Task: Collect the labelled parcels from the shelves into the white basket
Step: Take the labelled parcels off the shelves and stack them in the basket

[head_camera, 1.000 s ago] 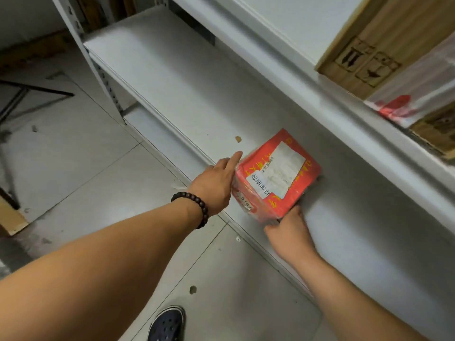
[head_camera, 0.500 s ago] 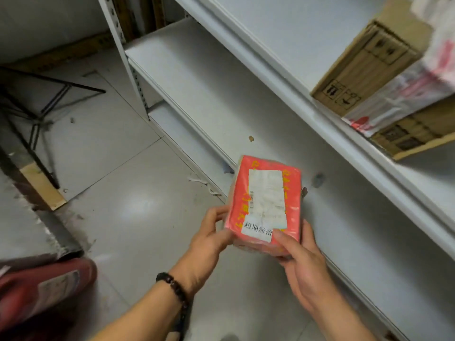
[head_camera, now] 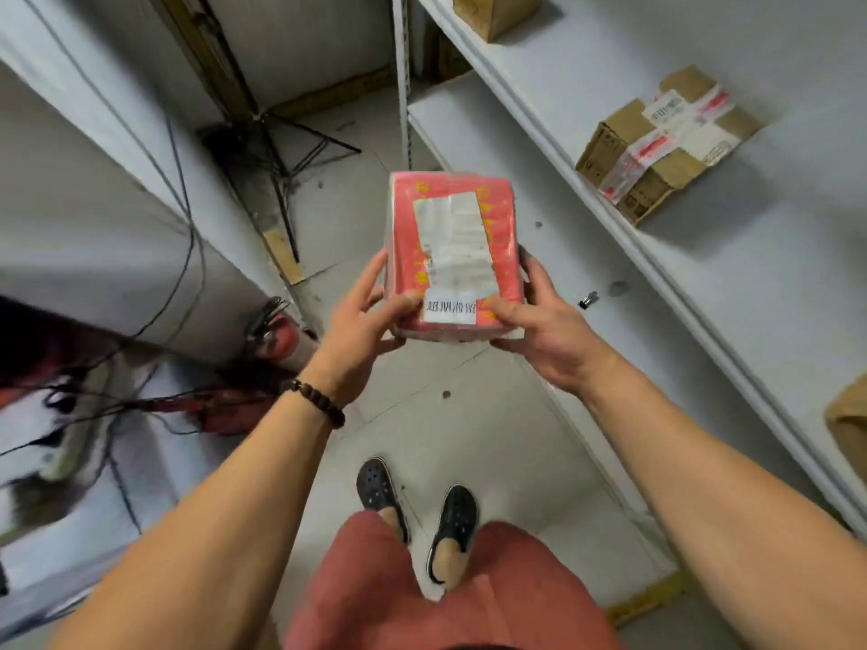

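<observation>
- Red fire extinguisher [head_camera: 276,337] lies on the floor at far left, with dark cables [head_camera: 187,255] draped over the white unit beside it. Half a second ago it was a blur in the lower-left corner.
- Black tripod stand [head_camera: 281,152] sits behind it on the tiles.
- Left hand [head_camera: 361,321], a dark bead bracelet [head_camera: 319,402] on its wrist, grips the parcel's near-left corner, thumb on the top face and fingers [head_camera: 375,274] curled along the left side.
- Red film-wrapped parcel [head_camera: 497,227], with a white shipping label [head_camera: 452,241] facing up, is held in the air between both hands, over the floor and in front of the person. A second ago it lay on the lower shelf [head_camera: 474,133]; it is now off the shelf and turned lengthwise.
- Right hand [head_camera: 549,330] grips the near-right corner, thumb on top beside the small printed sticker and fingers wrapped round the right side. It was on the parcel's near edge while the parcel lay on the shelf.
- Small black binder clip [head_camera: 587,300] lies on the lower shelf, near the right hand.
- Taped cardboard box [head_camera: 657,143] rests on the upper shelf [head_camera: 774,255], well apart from the parcel.
</observation>
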